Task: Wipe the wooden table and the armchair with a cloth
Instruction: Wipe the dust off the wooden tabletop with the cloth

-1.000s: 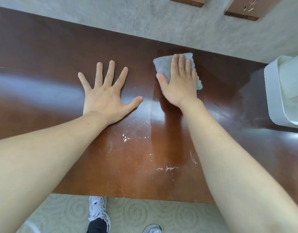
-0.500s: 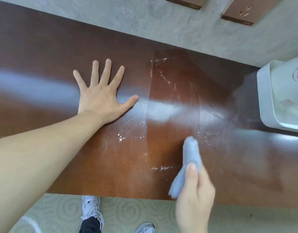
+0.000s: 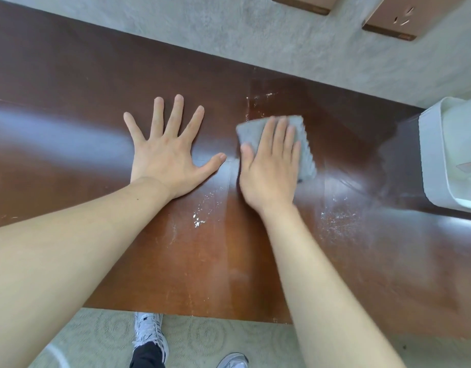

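The glossy brown wooden table (image 3: 69, 83) fills most of the view, with wet streaks and white specks near its middle. My left hand (image 3: 170, 152) lies flat on it, fingers spread wide. Just to its right, my right hand (image 3: 271, 166) presses a folded grey cloth (image 3: 304, 139) onto the wood with straight fingers. The cloth shows past my fingertips and along the right side of the hand. The armchair is not in view.
A white plastic container (image 3: 452, 155) stands on the table at the right edge. A grey wall (image 3: 229, 30) with two brown socket plates (image 3: 393, 14) runs behind the table. Patterned carpet and my shoes (image 3: 148, 333) lie below the near edge.
My right hand pulled the cloth from the far side back to the near table edge, then pushed it forward again to the middle. My left hand stayed flat in place.
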Motion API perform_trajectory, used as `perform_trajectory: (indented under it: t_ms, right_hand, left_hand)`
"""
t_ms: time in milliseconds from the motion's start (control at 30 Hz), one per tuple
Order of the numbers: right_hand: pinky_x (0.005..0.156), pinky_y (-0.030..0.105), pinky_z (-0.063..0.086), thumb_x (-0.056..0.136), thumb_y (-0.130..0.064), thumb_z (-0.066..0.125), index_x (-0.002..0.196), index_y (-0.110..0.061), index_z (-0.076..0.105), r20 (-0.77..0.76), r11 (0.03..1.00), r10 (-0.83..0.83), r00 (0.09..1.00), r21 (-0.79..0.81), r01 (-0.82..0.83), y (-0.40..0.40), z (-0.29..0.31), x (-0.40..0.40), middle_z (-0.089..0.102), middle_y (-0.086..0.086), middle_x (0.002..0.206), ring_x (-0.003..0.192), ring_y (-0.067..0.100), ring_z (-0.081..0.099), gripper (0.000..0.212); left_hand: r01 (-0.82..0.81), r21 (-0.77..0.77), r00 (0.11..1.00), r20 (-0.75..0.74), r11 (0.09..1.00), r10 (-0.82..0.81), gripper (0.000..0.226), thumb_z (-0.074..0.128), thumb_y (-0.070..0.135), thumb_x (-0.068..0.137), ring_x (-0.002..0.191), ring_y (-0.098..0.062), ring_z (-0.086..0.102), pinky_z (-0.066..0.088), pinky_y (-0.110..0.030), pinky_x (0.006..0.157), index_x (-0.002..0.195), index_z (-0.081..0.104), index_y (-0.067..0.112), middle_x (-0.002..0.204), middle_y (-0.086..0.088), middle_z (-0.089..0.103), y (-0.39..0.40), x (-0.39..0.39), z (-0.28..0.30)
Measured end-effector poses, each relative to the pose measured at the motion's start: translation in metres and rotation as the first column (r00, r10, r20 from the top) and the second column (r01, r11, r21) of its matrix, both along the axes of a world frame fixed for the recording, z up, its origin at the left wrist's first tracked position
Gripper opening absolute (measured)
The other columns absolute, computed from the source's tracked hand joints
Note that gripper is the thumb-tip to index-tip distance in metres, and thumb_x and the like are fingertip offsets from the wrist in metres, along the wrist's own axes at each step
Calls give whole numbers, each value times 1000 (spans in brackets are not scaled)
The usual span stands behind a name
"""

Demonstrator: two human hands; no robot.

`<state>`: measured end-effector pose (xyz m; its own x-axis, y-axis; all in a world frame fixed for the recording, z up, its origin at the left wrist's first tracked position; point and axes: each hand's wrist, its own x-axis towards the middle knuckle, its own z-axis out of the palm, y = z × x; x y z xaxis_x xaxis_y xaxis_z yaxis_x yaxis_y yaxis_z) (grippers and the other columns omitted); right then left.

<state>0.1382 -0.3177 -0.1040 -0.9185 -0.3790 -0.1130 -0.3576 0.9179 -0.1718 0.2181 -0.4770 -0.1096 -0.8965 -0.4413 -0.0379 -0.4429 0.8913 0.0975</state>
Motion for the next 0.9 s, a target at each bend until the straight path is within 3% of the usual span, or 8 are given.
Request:
perform_trajectory:
  t_ms: [200,333,433,567,633,800,900]
  right_hand:
    - [125,42,-5,106,-41,18,159,-12,1,35,996,83,996,21,-84,-37,0,-96,-3,10,167,154,25,-5,62]
    - [124,38,-3,107,-39,20,159,-16,8,9,979,202,979,-42,-201,-22,2,-88,3,5,168,154,21,-1,58]
    - [126,40,2,107,-37,24,159,-16,14,-12,968,236,972,-84,-236,16,6,-38,9,5,167,155,21,3,56]
    - [125,35,-1,106,-44,15,160,-21,3,65,983,168,984,-84,-163,71,14,61,0,-2,168,154,12,-8,59]
    - [125,33,-2,105,-47,11,159,-18,-2,69,991,129,989,-36,-127,81,12,71,-3,-2,168,153,11,-9,63]
    - [125,40,-1,106,-38,20,157,-4,-1,24,993,-114,993,10,113,41,7,-29,-2,12,167,154,24,-4,65]
    - [125,42,-3,106,-37,19,157,-4,0,49,985,-172,984,-14,172,-4,5,-81,-3,13,167,154,26,-5,64]
  left_hand:
    - [2,-9,1000,6,1000,-2,95,10,90,81,154,-32,-4,2,-75,112,159,8,36,168,-3,4,0,0,-1]
    - [1,-6,1000,-3,1000,-1,95,10,90,80,154,-32,-4,1,-75,112,159,8,36,168,-3,4,0,1,-1]
    - [8,-3,1000,-4,1000,-8,96,11,90,80,154,-32,-3,2,-75,112,159,9,36,168,-4,6,0,0,-1]
    - [9,-10,1000,3,1000,-9,96,11,91,80,153,-33,0,4,-76,111,159,13,34,168,-5,8,0,0,-1]
    - [7,-16,1000,9,1000,-7,97,10,90,80,153,-33,0,5,-76,111,159,13,34,168,-4,9,0,0,-1]
    - [6,-20,1000,15,1000,-6,97,8,90,81,153,-33,-1,5,-76,111,159,12,34,168,-4,8,0,0,-1]
    - [10,-17,1000,20,1000,-10,96,8,90,81,153,-33,-2,4,-76,111,159,11,34,168,-4,7,0,-1,0]
